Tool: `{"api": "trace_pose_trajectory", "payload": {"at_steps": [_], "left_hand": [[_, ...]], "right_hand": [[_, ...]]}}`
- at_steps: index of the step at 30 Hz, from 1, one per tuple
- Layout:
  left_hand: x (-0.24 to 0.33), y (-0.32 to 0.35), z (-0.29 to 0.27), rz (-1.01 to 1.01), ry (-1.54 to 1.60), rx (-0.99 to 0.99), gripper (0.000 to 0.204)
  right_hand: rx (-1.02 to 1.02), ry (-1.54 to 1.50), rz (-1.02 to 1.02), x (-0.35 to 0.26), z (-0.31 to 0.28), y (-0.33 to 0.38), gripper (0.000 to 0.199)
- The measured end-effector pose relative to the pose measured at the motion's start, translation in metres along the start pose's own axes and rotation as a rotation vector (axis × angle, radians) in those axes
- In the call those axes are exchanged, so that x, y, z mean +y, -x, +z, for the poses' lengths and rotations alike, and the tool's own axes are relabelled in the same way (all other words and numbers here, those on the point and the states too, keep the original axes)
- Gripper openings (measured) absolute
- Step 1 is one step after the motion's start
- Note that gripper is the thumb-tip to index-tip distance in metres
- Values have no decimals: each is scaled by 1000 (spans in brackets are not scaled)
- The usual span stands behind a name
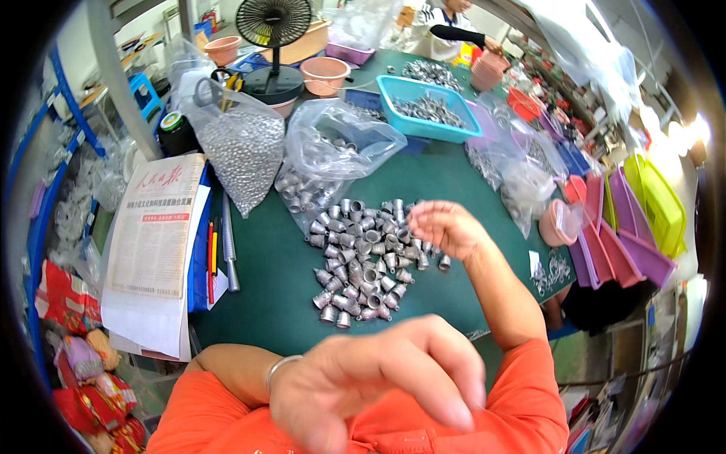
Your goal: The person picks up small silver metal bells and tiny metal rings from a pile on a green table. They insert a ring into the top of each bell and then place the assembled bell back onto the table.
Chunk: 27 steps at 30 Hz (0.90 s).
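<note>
- The grey metal cups (370, 261) lie in a loose pile on the green surface (431, 310), in front of my body.
- They do not share one direction: several show the round open mouth upward, while many lie on the side, with long axes crossing at different angles.
- At the right border of the pile, one cup lies nearly flat, its narrow tip directed to my right; at the left border, another has its axis slanting.
- My left hand (340, 371) is very near to the camera, back side up; its fingers are bent but well separated from the thumb, and I see nothing in them.
- My right hand (451, 228) is at the upper right edge of the pile, fingers pointing left and slightly curled; whether they pinch a cup, I cannot tell.
- Beyond the pile, a clear bag (302, 185) leans open with similar grey pieces; to its left stands a bag of small shiny beads (243, 155).
- Farther away, a turquoise tray (432, 131) carries more metal parts.
</note>
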<state>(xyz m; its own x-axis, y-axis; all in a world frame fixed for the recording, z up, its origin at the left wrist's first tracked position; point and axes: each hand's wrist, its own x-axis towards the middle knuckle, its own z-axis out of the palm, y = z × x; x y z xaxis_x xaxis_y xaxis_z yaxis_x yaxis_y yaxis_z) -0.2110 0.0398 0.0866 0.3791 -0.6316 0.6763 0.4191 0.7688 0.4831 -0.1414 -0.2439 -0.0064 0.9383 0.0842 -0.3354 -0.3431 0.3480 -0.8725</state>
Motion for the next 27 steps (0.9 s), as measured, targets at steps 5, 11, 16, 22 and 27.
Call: {"api": "trace_pose_trajectory", "payload": {"at_steps": [5, 11, 16, 22, 27], "left_hand": [[-38, -18, 21, 428, 161, -41, 49], [-19, -6, 23, 358, 133, -90, 46], [-13, 2, 17, 307, 90, -103, 46], [-10, 13, -15, 99, -97, -21, 50], [-42, 44, -73, -244, -262, 462, 46]], "right_hand": [[122, -79, -366, -81, 39, -74, 35], [292, 181, -474, -100, 37, -108, 32], [380, 553, -444, -44, 12, -61, 16], [591, 1080, -229, 51, -102, -7, 26], [681, 1007, -403, 122, -76, 31, 27]]}}
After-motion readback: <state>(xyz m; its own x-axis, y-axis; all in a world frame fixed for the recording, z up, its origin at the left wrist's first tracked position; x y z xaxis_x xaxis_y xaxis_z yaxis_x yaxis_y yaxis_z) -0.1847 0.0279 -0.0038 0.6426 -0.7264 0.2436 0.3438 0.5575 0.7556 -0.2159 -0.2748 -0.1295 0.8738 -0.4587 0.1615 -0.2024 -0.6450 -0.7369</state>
